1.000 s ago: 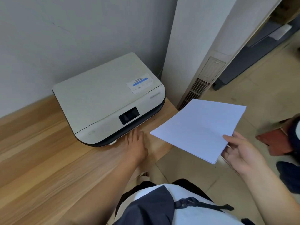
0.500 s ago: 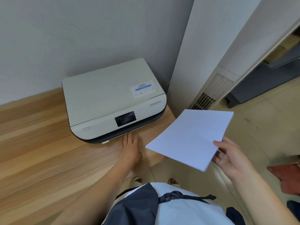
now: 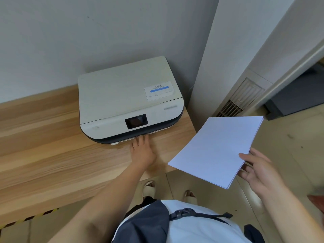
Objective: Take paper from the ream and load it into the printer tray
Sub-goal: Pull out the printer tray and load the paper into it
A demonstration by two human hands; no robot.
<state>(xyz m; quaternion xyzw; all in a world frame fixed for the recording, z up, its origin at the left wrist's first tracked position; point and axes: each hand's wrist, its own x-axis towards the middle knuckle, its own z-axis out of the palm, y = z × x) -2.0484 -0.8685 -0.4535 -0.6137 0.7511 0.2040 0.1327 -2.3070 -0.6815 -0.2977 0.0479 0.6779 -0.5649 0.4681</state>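
Left hand point(image 3: 142, 152) lies flat, palm down, fingertips point(image 3: 142, 137) touching the front lower edge of one printer point(image 3: 129, 104) on one wooden counter point(image 3: 43, 146). Right hand point(image 3: 257, 171) pinches one paper stack point(image 3: 217, 149), held tilted beside the counter.

Bare desk point(image 3: 52, 155) left of printer point(image 3: 122, 95)

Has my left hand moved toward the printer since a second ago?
Yes. The left hand has slid forward across the table; its fingertips now reach the printer front edge.
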